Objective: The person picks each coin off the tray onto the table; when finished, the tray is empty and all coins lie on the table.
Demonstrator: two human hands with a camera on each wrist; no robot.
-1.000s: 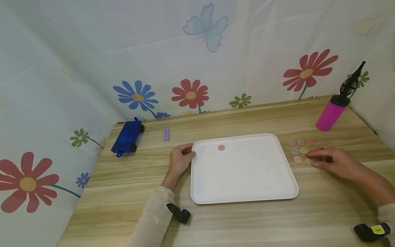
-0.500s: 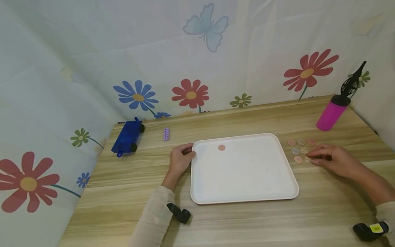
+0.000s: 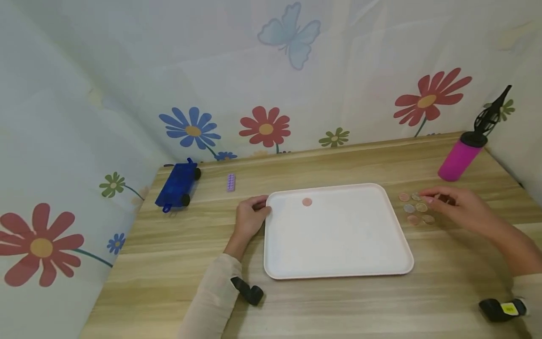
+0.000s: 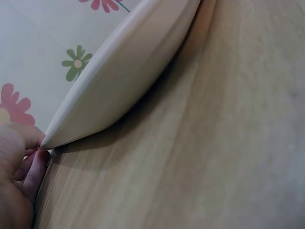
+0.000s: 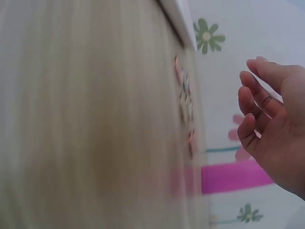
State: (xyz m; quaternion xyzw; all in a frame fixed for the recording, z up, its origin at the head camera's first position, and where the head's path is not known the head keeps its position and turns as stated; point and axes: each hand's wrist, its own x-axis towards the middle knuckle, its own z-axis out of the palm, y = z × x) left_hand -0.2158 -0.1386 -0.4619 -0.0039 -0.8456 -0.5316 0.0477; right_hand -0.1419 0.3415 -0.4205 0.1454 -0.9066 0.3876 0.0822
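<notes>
My left hand (image 3: 249,216) pinches the left rim of a white rectangular tray (image 3: 338,235); in the left wrist view its thumb and fingers (image 4: 33,171) meet at the tray's edge. One copper-coloured coin (image 3: 306,202) lies inside the tray near the back. My right hand (image 3: 461,205) hovers over a cluster of coins to the tray's right, fingers loosely bent. No coin shows between its fingertips in the right wrist view. The cluster includes a silver coin (image 3: 409,208), a gold-toned coin (image 3: 428,219) and a copper coin (image 3: 413,220); the hand hides part of it.
A pink hand pump (image 3: 460,157) with a black nozzle stands at the back right. At the back left are a blue toy cart (image 3: 175,186) with black wheels and a small purple studded brick (image 3: 230,182). A flower-printed curtain (image 3: 360,84) borders the wooden table.
My right hand has risen from the front-right coin and shifted towards the back of the cluster, covering the back-right coin. My left hand stays at the tray. The head view has shifted slightly.
</notes>
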